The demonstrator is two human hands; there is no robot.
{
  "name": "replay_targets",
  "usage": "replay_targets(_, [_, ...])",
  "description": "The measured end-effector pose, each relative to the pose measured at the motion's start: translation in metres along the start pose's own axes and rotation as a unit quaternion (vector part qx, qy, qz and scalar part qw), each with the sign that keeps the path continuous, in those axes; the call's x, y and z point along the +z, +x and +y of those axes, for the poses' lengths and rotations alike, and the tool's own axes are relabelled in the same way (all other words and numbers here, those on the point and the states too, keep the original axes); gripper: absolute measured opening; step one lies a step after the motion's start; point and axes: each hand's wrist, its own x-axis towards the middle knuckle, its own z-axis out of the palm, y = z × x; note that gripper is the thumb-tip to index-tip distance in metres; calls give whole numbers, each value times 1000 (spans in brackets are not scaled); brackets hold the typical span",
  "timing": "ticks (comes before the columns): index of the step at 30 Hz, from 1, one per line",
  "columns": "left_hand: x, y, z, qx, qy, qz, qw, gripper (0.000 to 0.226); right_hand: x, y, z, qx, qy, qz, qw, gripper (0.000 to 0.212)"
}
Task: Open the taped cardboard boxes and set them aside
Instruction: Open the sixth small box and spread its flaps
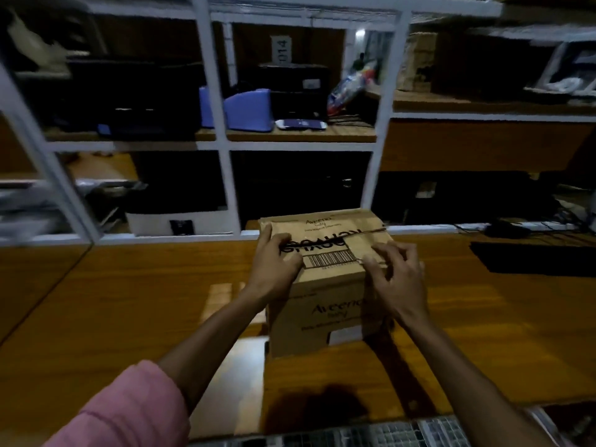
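Note:
A brown cardboard box (329,298) with printed lettering and a barcode label stands on the wooden table (129,301), a little right of centre. Tape runs along its closed top seam. My left hand (274,262) rests on the top left of the box, fingers curled at the seam near the black lettering. My right hand (396,272) sits at the top right edge, its fingertips picking at the tape by the seam. A flat piece of cardboard (325,388) lies under and in front of the box.
White metal shelving (222,124) rises behind the table, holding a blue device (248,111), dark boxes and bags. A black keyboard (532,259) lies at the right with cables behind it. A grid-patterned object (387,433) sits at the near edge.

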Motion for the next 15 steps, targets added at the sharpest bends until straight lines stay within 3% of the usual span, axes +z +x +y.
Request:
replay_targets(9, [-234, -60, -104, -81, 121, 64, 987, 57, 144, -33, -202, -140, 67, -72, 985, 64])
replay_targets(15, [-405, -99, -189, -99, 191, 106, 971, 54, 242, -76, -363, -177, 80, -111, 975, 67])
